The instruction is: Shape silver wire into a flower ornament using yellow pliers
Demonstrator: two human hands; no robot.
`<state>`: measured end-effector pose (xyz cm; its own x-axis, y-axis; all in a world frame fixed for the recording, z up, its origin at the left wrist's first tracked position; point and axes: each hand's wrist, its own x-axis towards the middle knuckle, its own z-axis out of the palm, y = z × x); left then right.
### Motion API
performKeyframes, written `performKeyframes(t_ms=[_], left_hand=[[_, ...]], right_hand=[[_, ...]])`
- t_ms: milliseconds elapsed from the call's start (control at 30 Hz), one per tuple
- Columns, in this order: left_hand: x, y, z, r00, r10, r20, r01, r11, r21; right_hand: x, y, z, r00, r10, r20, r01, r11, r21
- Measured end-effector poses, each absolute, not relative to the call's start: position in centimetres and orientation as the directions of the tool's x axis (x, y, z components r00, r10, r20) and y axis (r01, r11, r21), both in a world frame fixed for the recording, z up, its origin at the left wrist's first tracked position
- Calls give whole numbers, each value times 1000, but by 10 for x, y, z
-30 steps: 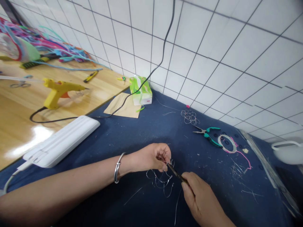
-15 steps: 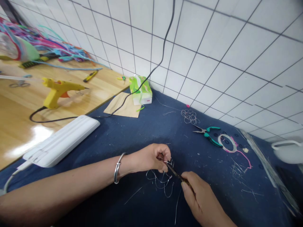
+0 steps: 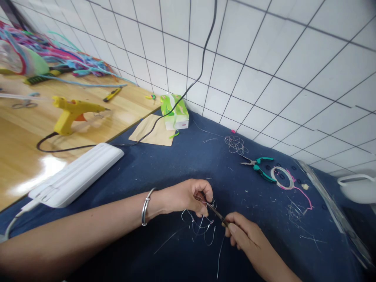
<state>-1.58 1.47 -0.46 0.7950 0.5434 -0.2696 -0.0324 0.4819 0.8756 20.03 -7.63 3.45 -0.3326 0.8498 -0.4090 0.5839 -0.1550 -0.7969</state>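
Observation:
My left hand [image 3: 188, 197] pinches a looped piece of thin silvery wire [image 3: 202, 226]. Its loops hang below the fingers, and small pinkish bits show on it. From the right, my right hand [image 3: 243, 233] grips a slim dark metal tool [image 3: 216, 213]. The tool's narrow tip reaches the wire at my left fingertips. Whether it is pliers or tweezers I cannot tell, since the fingers cover its handle. Loose wire strands [image 3: 166, 242] lie on the dark blue cloth [image 3: 141, 172] beneath.
Teal-handled pliers [image 3: 260, 167], a coil of looped wire [image 3: 235, 145] and a pale ring [image 3: 282, 178] with pink cord lie rightward. A white power bank [image 3: 79, 172], a tissue pack [image 3: 175, 111] and a yellow glue gun [image 3: 69, 113] are left. Behind, a black cable [image 3: 202, 64] crosses the tiled wall.
My right hand has turned and shifted its hold, so the tool now looks thinner and is seen from another side. My left hand has barely moved.

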Motion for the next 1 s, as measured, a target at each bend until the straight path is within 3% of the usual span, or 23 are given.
performKeyframes(t_ms=[667,1000], left_hand=[[-15,12,-3,850,468,-241,-52,529,847],[-16,11,-2,846,475,-243,-31,499,866]], right_hand=[[201,-74,33,-357,811,-464,444,-290,-848],[199,-74,38,-368,841,-398,547,-150,-824]])
